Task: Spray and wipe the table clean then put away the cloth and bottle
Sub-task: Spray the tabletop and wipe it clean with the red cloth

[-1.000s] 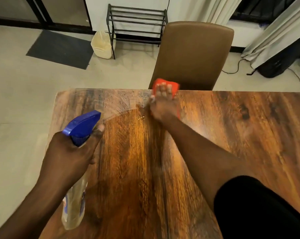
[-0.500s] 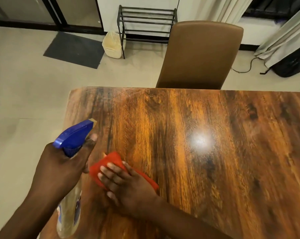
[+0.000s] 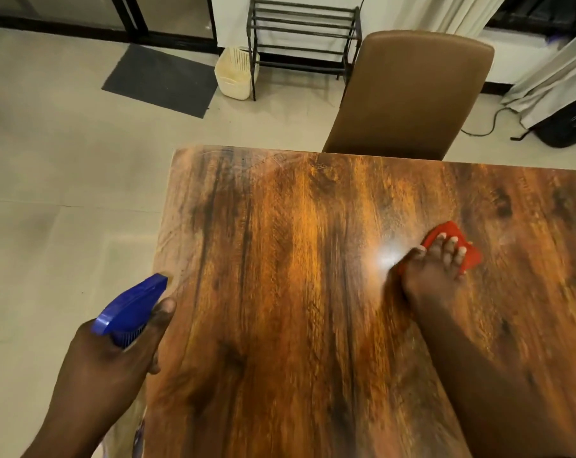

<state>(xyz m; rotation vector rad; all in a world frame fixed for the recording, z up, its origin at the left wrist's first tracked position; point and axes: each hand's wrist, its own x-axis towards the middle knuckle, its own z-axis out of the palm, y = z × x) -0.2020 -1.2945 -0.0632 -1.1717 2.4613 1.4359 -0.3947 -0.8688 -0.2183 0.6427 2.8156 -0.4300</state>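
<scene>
A dark wooden table (image 3: pixel 280 259) fills the lower right of the head view. My left hand (image 3: pixel 114 365) grips a spray bottle (image 3: pixel 131 309) with a blue trigger head, held just off the table's left edge; its clear body is mostly hidden below my hand. On the right side of the tabletop, my right hand (image 3: pixel 432 272) presses flat on a red cloth (image 3: pixel 445 234). Fingers cover most of the cloth, and the hand is blurred by motion.
A brown chair (image 3: pixel 412 94) stands at the table's far edge. Behind it are a black metal rack (image 3: pixel 303 38), a cream bin (image 3: pixel 233 74), a grey mat (image 3: pixel 157 81), curtains and a black bag (image 3: pixel 571 123) with a cable on the tiled floor.
My right hand slid the cloth from the far edge to the near left beside the bottle, then across to the right side. The left hand keeps the bottle at the left edge.
</scene>
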